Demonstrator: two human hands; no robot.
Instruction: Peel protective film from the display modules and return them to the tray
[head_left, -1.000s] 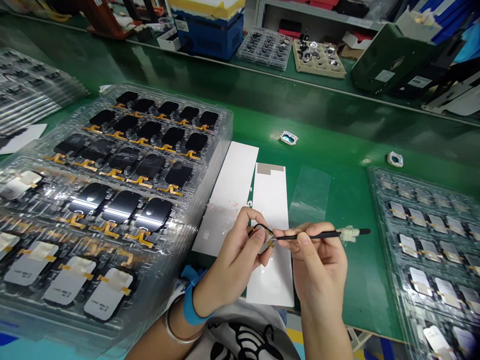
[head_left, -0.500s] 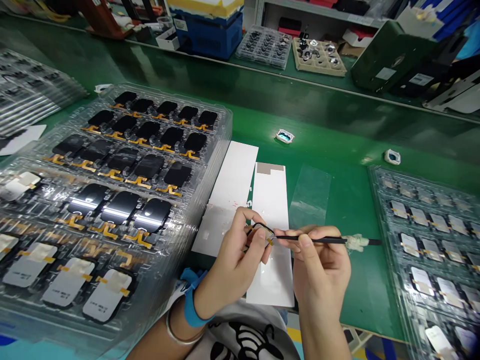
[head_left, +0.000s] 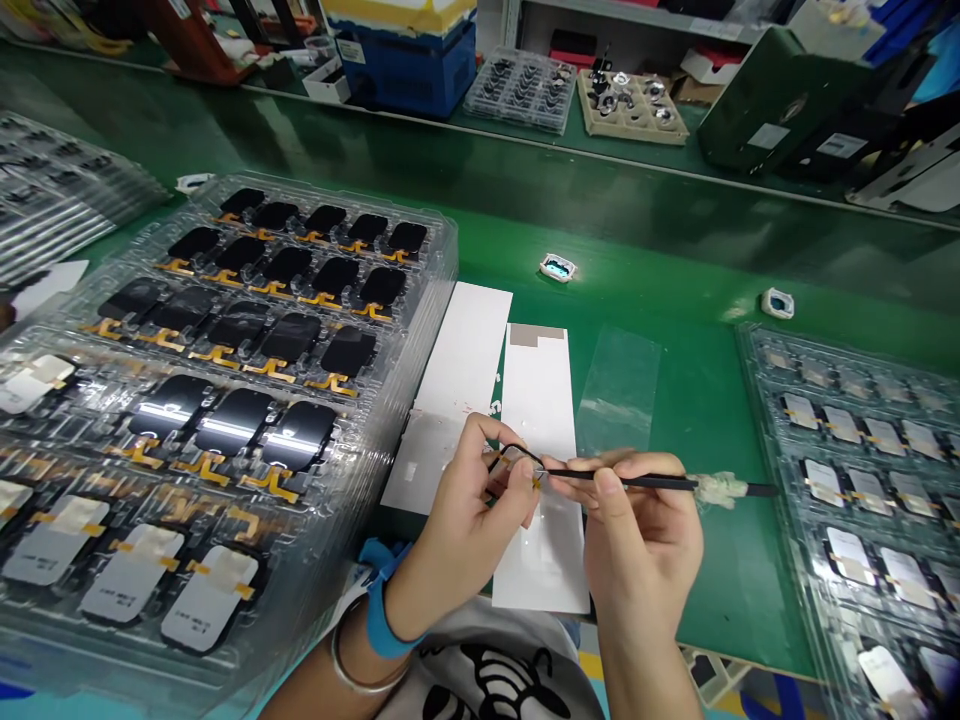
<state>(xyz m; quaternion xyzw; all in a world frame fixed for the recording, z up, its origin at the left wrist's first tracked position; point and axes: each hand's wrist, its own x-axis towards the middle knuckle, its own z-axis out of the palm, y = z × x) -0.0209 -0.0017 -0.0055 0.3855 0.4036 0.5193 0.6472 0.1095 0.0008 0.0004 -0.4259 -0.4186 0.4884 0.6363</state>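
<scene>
Between the thumb and fingers of my left hand (head_left: 476, 510) is a small display module (head_left: 534, 457) with a black edge and a bit of orange flex; my fingers hide most of it. My right hand (head_left: 645, 540) grips slim black tweezers (head_left: 664, 482) like a pen, lying nearly level. Their tip meets the module's right edge beside my left thumb. A pale, frayed wrapping (head_left: 718, 489) sits around the tweezers near the rear end. Beneath both hands lies a white card strip (head_left: 538, 400) with a grey-brown patch at its far end.
A stack of clear trays (head_left: 442, 290) with black displays on orange flexes stands at left. Another clear tray (head_left: 757, 400) with pale-backed parts is at right. A second white card (head_left: 469, 340), a clear film (head_left: 621, 385) and small white-framed parts (head_left: 558, 267) lie on the green bench.
The view has shifted slightly. Both hands keep their hold, and the module and tweezers have tilted only a little.
</scene>
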